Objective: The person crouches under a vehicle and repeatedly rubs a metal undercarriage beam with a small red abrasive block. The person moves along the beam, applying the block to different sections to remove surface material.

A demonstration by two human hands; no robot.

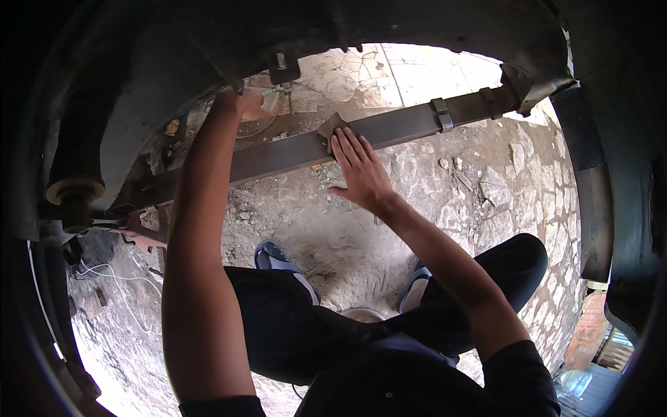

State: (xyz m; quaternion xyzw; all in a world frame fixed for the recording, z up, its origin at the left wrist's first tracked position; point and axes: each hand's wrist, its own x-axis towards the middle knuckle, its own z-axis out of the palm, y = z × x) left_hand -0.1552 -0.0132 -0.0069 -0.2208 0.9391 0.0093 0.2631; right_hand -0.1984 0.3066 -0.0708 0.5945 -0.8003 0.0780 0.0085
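My right hand [363, 174] lies with its fingers stretched flat on a folded brown sheet of sandpaper [331, 130], its thumb out to the side. The sandpaper is pressed against the top and near edge of a long dark metal bar, a leaf spring [278, 153], which runs slantwise from lower left to upper right. My left arm reaches across the bar, and my left hand [251, 106] is beyond it, just below the rim of a dark panel [174, 62]. Most of its fingers are hidden, so its grip does not show.
Metal clamps [441, 115] band the leaf spring on the right. A bolt [281, 61] sticks out of a bracket above. Another person's hand [144, 233] is at the bar's left end. White cable [119, 276] lies on the rough stony ground [479, 187]. Dark vehicle parts close in overhead.
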